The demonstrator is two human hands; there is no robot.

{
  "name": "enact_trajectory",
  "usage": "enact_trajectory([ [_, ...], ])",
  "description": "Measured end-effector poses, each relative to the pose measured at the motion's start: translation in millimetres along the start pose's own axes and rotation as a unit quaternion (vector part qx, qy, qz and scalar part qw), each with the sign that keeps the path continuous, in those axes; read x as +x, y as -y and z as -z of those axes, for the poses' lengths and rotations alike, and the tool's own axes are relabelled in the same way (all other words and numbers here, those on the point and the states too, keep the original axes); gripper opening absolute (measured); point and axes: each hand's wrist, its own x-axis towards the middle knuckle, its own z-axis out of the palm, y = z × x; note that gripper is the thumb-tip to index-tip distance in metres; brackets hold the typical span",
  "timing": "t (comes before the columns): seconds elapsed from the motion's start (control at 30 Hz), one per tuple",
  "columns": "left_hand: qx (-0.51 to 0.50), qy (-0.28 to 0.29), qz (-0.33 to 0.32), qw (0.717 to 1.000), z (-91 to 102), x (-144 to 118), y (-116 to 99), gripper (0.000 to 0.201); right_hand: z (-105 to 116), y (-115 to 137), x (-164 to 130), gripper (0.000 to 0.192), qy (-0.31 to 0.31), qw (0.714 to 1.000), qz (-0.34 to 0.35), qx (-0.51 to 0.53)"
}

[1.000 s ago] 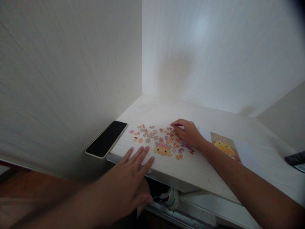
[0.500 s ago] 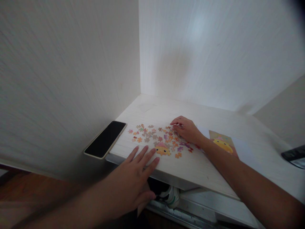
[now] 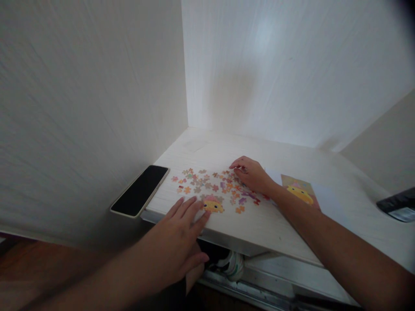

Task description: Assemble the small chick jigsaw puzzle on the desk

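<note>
Loose puzzle pieces scattered on the worktop near its front-left corner; joined yellow duck patch at the front of the scatter. Right hand curled over the scatter's right side, fingertips on pieces, grip state can't tell. Left hand flat, fingers spread, at the front edge just left of the duck patch. Phone overhangs the left edge. Reference picture right of the wrist.

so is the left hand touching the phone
No, the left hand lies flat on the desk edge by the puzzle pieces, apart from the phone.
</note>
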Motion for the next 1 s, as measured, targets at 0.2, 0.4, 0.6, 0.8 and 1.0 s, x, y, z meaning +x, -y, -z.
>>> enact_trajectory([
  [0.2, 0.008, 0.003, -0.044, 0.999, -5.2, 1.0, 3.5, 0.07, 0.7, 1.4, 0.2, 0.022, 0.003, 1.0, -0.003, -0.001],
  [0.4, 0.003, 0.013, -0.067, 0.998, -7.9, 1.6, 3.7, 0.067, 2.2, 3.5, 0.2, 0.023, 0.008, 1.0, -0.001, -0.004],
  [0.6, 0.019, 0.007, -0.059, 0.998, -6.2, 1.2, 3.8, 0.069, 1.1, 1.5, 0.1, 0.021, 0.002, 1.0, 0.006, 0.0],
  [0.8, 0.026, 0.023, -0.052, 0.998, -2.8, 1.5, 2.1, 0.067, 1.4, 0.9, 0.4, 0.021, 0.004, 1.0, 0.002, 0.001],
  [1.0, 0.031, 0.012, -0.058, 0.998, -5.1, -0.1, 2.7, 0.068, 0.9, 0.1, 0.1, 0.021, 0.005, 1.0, 0.004, 0.002],
])
